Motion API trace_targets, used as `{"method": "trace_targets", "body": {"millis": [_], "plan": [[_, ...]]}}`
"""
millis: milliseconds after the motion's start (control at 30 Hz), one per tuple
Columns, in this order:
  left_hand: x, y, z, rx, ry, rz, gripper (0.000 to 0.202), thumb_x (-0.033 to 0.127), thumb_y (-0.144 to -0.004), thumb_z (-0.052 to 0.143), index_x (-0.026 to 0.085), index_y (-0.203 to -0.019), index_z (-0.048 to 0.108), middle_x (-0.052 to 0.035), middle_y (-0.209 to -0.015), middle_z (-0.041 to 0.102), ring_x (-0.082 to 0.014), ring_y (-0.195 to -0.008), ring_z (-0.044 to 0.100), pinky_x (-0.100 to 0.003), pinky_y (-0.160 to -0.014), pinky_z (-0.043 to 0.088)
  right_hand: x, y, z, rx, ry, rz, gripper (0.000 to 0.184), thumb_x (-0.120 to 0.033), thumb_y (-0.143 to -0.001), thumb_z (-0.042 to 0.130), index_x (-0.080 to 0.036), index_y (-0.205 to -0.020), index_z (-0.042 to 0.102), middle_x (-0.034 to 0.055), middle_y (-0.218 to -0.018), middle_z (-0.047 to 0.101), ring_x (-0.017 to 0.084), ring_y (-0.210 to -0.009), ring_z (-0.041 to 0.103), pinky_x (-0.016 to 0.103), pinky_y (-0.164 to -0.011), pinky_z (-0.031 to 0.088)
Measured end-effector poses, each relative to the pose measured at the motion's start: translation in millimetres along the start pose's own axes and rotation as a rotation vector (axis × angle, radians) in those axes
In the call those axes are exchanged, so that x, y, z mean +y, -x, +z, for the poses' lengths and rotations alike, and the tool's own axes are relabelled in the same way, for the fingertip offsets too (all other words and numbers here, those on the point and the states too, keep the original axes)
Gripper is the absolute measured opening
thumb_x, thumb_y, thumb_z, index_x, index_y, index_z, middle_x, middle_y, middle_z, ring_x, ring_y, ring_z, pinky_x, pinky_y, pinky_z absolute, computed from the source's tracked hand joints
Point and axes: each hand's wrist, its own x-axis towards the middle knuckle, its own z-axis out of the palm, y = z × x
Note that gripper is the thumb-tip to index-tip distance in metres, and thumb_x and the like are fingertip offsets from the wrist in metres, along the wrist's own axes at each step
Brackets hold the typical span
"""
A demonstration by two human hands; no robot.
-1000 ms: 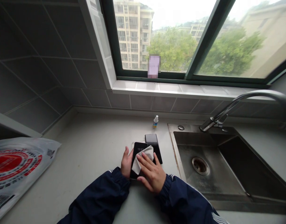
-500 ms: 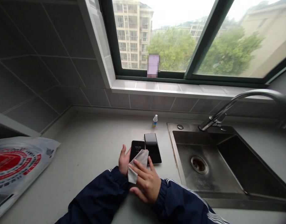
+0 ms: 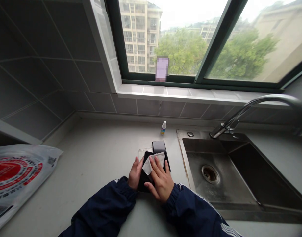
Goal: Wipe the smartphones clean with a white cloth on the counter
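Observation:
On the pale counter a black phone (image 3: pixel 144 179) lies face up, and my left hand (image 3: pixel 135 172) grips its left edge. My right hand (image 3: pixel 160 179) lies flat on top, fingers pressing a small grey-white cloth (image 3: pixel 153 162) onto the upper part of the screen. A second black phone (image 3: pixel 159 146) lies just behind and to the right, partly covered by the cloth and my fingers. A clear case or film (image 3: pixel 141 152) peeks out at the first phone's top left.
A small white dropper bottle (image 3: pixel 163 128) stands near the back wall. A steel sink (image 3: pixel 216 174) with a curved tap (image 3: pixel 252 108) is to the right. A printed plastic bag (image 3: pixel 14 177) lies at the far left. A window sill runs along the back.
My right hand has slid the cloth up the screen toward the phone's top; half a second ago it was near the bottom with the lit clock showing. The left hand keeps its hold.

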Motion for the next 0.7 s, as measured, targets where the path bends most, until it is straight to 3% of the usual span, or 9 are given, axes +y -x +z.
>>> {"method": "trace_targets", "body": {"millis": [100, 233, 300, 367, 533, 600, 700], "plan": [[2.5, 2.0, 3.2, 0.079, 0.003, -0.012, 0.076, 0.061, -0.092, 0.040, 0.011, -0.149, 0.031, -0.0201, -0.133, 0.059, -0.0352, -0.124, 0.055, -0.050, -0.112, 0.032, -7.3, 1.6, -1.1, 0.012, -0.064, -0.102, 0.057, -0.046, -0.094, 0.048, -0.010, -0.138, 0.048, 0.0133, -0.154, 0.034, 0.032, -0.148, 0.017, 0.058, -0.118, -0.007], [11.5, 4.1, 9.5, 0.144, -0.002, -0.013, 0.075, 0.062, -0.091, 0.041, 0.014, -0.148, 0.034, -0.0193, -0.127, 0.063, -0.0348, -0.115, 0.061, -0.051, -0.106, 0.039, -16.0, 3.7, -2.9, 0.042, -0.154, -0.264, 0.034, -0.042, -0.095, 0.048, -0.018, -0.113, 0.065, 0.0049, -0.146, 0.048, 0.029, -0.145, 0.028, 0.060, -0.117, -0.012], [12.6, 3.4, 10.1, 0.121, -0.004, -0.010, 0.075, 0.062, -0.091, 0.040, 0.014, -0.148, 0.034, -0.0194, -0.128, 0.062, -0.0348, -0.116, 0.061, -0.051, -0.107, 0.038, -15.2, 3.2, -3.1, 0.070, -0.161, -0.246, 0.031, -0.037, -0.096, 0.047, -0.020, -0.116, 0.064, 0.0029, -0.143, 0.052, 0.026, -0.143, 0.032, 0.058, -0.117, -0.012], [10.2, 1.7, 8.1, 0.069, -0.005, -0.010, 0.076, 0.062, -0.091, 0.039, 0.012, -0.148, 0.034, -0.0200, -0.131, 0.060, -0.0348, -0.121, 0.058, -0.050, -0.109, 0.035, -10.6, 1.8, -2.9, 0.087, -0.130, -0.155, 0.038, -0.033, -0.096, 0.045, -0.018, -0.130, 0.056, 0.0045, -0.144, 0.051, 0.024, -0.144, 0.032, 0.055, -0.119, -0.011], [-2.0, -1.6, -0.8, -0.061, -0.035, -0.030, 0.077, 0.058, -0.091, 0.044, 0.011, -0.150, 0.029, -0.0191, -0.140, 0.053, -0.0334, -0.133, 0.046, -0.046, -0.117, 0.024, 2.0, -0.6, -1.1, 0.046, -0.013, 0.077, 0.055, -0.032, -0.097, 0.042, -0.010, -0.146, 0.037, 0.0129, -0.155, 0.032, 0.029, -0.147, 0.020, 0.055, -0.120, -0.002], [-4.3, -0.6, -3.1, -0.040, -0.034, -0.035, 0.079, 0.057, -0.091, 0.045, 0.010, -0.152, 0.025, -0.0194, -0.141, 0.053, -0.0329, -0.134, 0.046, -0.046, -0.118, 0.022, 0.5, 0.0, -1.2, 0.031, -0.014, 0.069, 0.057, -0.036, -0.096, 0.043, -0.009, -0.146, 0.037, 0.0144, -0.155, 0.030, 0.031, -0.148, 0.019, 0.057, -0.119, -0.001], [-1.9, 3.1, -4.0, 0.051, -0.004, -0.050, 0.082, 0.057, -0.091, 0.046, 0.012, -0.154, 0.017, -0.0213, -0.137, 0.056, -0.0338, -0.127, 0.053, -0.050, -0.114, 0.028, -8.9, 1.7, -3.3, 0.022, -0.076, -0.073, 0.057, -0.043, -0.095, 0.047, -0.011, -0.141, 0.044, 0.0125, -0.154, 0.034, 0.032, -0.147, 0.019, 0.059, -0.118, -0.005]]}}
